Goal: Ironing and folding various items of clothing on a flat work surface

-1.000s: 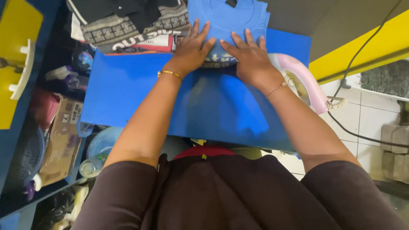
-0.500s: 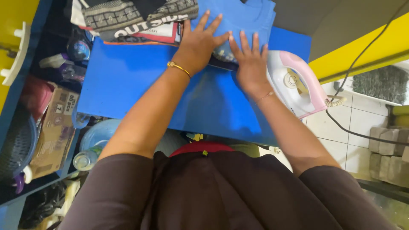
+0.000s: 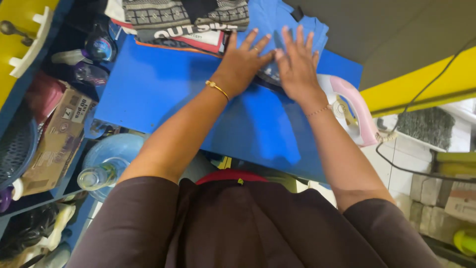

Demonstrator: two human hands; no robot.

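Observation:
A blue T-shirt point(image 3: 258, 124) lies spread on a blue ironing surface point(image 3: 148, 84). My left hand point(image 3: 243, 62) lies flat on the shirt's chest, fingers spread, with a gold bangle on the wrist. Right beside it, my right hand point(image 3: 297, 64) presses flat on the same shirt with its fingers apart; a thin bracelet is on that wrist. Neither hand grips anything. A pink and white iron point(image 3: 349, 109) rests on the surface just right of my right wrist.
Folded clothes point(image 3: 188, 17), dark patterned and red-white, are stacked at the far edge. On the left stand a cardboard box point(image 3: 54, 141), a blue basin point(image 3: 116, 151), bottles point(image 3: 96, 176) and a yellow shelf point(image 3: 25, 39). A black cord point(image 3: 421, 94) trails right over tiled floor.
Both hands have slid further up the shirt toward its collar and closer together. The view has shifted so that the iron and surface sit further right.

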